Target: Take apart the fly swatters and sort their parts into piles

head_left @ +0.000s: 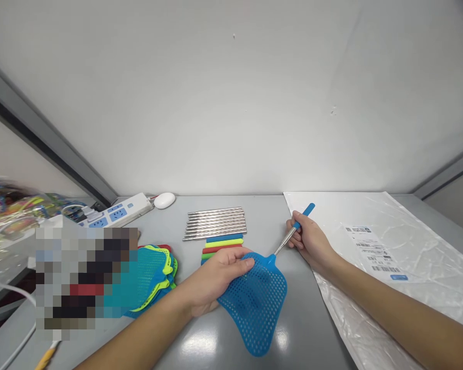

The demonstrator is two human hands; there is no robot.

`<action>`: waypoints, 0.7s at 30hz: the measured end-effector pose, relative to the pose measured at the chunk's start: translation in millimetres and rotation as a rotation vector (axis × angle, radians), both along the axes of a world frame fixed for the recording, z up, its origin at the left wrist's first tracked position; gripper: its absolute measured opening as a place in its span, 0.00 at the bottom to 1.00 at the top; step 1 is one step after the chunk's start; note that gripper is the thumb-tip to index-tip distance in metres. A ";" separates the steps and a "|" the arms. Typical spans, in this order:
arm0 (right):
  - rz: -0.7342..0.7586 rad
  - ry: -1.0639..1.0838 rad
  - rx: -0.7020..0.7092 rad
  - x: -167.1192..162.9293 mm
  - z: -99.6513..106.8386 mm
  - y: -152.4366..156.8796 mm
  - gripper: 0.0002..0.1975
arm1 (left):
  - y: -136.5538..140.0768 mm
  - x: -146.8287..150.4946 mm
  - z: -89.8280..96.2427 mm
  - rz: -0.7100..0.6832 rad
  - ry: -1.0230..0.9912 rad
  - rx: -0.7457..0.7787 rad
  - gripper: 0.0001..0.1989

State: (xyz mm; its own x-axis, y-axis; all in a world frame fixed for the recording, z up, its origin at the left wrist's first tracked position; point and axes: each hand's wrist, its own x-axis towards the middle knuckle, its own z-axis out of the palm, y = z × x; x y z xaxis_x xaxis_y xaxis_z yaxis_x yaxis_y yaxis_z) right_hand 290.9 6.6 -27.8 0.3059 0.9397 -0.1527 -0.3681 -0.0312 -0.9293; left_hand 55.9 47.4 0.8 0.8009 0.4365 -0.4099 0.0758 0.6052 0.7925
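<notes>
A blue fly swatter (pixel 260 303) is held between both hands, its perforated head hanging toward me. My left hand (pixel 224 277) pinches the upper left edge of that head, thumb on top. My right hand (pixel 306 236) is closed round the blue handle at the end of the silver rod, which runs into the head's socket. Behind my left hand lie coloured handle sleeves (pixel 224 242) in blue, yellow, red and green. Above them several silver metal rods (pixel 216 222) rest side by side. Left of my hand is a stack of swatter heads (pixel 146 272) in several colours.
A white shipping bag (pixel 424 257) with a printed label lies under my right forearm. At the left are a power strip (pixel 129 208), a white mouse-shaped object (pixel 164 200), cables and clear plastic packaging (pixel 11 216). A pixelated patch hides part of the left side. A pale wall (pixel 231 113) stands behind the table.
</notes>
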 end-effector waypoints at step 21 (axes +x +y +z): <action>0.089 -0.034 0.045 -6.1 11.4 -10.4 0.21 | 1.9 -4.0 14.8 0.095 0.057 0.111 0.14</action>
State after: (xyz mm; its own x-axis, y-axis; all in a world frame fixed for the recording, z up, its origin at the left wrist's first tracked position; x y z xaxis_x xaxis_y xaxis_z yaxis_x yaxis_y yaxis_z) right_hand 284.8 -3.9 -16.4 0.2249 0.9691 -0.1012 -0.3342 -0.0208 -0.9423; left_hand 51.9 49.4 15.7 0.7304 0.5546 -0.3986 0.0690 0.5208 0.8509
